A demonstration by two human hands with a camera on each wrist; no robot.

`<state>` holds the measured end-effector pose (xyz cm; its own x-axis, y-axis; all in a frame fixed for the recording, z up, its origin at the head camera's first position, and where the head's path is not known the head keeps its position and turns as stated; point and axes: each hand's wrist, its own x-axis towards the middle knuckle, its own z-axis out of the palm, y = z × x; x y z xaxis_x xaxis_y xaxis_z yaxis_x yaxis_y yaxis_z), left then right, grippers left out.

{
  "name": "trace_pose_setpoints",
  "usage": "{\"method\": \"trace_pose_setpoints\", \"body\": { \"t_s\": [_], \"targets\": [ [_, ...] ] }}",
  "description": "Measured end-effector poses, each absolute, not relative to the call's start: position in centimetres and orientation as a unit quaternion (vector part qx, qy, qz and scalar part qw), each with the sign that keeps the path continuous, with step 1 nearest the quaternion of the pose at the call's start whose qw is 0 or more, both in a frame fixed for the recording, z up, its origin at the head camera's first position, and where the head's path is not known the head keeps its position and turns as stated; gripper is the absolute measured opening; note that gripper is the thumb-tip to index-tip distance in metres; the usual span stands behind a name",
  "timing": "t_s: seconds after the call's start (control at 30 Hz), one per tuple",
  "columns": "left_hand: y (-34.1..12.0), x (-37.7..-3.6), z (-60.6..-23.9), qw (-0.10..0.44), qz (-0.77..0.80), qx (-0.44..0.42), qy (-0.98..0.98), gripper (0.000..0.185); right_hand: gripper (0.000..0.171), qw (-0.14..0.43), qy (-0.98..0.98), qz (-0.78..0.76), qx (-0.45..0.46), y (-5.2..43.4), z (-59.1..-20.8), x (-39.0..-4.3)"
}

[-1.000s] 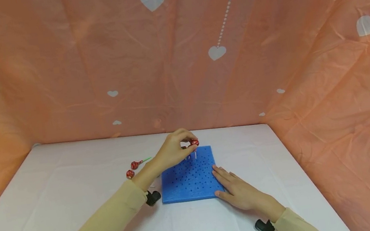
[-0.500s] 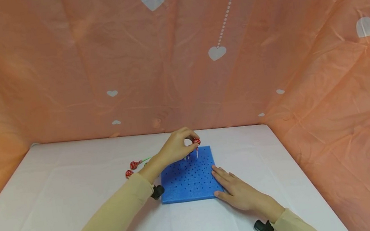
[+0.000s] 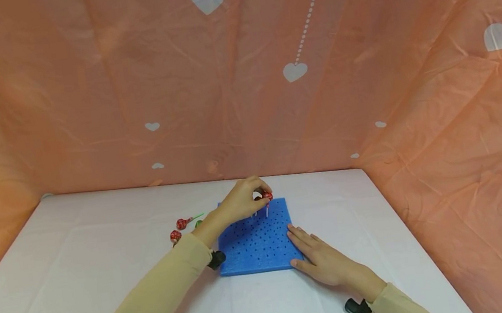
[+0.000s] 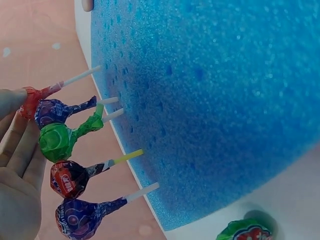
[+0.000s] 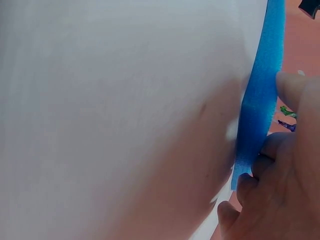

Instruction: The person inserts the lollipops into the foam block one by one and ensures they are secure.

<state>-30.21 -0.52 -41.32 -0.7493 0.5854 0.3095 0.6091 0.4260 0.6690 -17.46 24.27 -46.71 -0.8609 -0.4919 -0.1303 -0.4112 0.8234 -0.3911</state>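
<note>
**Lollipop at the foam board's far edge**

Just above frame centre, the left hand (image 3: 238, 203) pinches a red lollipop (image 3: 267, 196) by its head, stick down on the blue foam board (image 3: 256, 246). The right hand (image 3: 325, 261) lies flat, fingers straight, on the board's lower right corner. Two loose lollipops (image 3: 179, 229) lie left of the board.

Both arms, in pale yellow sleeves, enter from the bottom of the head view. The left hand (image 3: 238, 204) reaches farthest, near the frame's centre, its fingers curled with thumb and fingertips pinched together (the palm faces right). The right hand (image 3: 320, 259) lies flat, lower right of centre, fingers straight and slightly spread, pressing down.
</note>
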Motion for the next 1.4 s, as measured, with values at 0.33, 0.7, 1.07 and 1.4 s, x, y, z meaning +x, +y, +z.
{"method": "trace_pose_setpoints", "body": {
  "t_s": [0.33,0.7,1.07,1.4],
  "targets": [
    [-0.14,-30.21,-41.72,0.002,-0.396,-0.346,-0.85,0.019,0.074,0.108,0.948,-0.177,-0.24,24.31,-46.92,-17.37],
    [0.09,-29.96,-41.44,-0.006,-0.379,-0.34,-0.86,0.019,0.074,0.106,0.948,-0.178,-0.24,24.31,-46.9,-17.4],
    [0.38,-29.75,-42.09,-0.017,-0.36,-0.319,-0.877,0.019,0.075,0.115,0.946,-0.189,-0.237,24.17,-46.82,-17.28],
    [0.41,-29.96,-42.25,-0.025,-0.364,-0.326,-0.872,0.023,0.074,0.115,0.948,-0.185,-0.234,24.25,-46.81,-17.38]
  ]
}}
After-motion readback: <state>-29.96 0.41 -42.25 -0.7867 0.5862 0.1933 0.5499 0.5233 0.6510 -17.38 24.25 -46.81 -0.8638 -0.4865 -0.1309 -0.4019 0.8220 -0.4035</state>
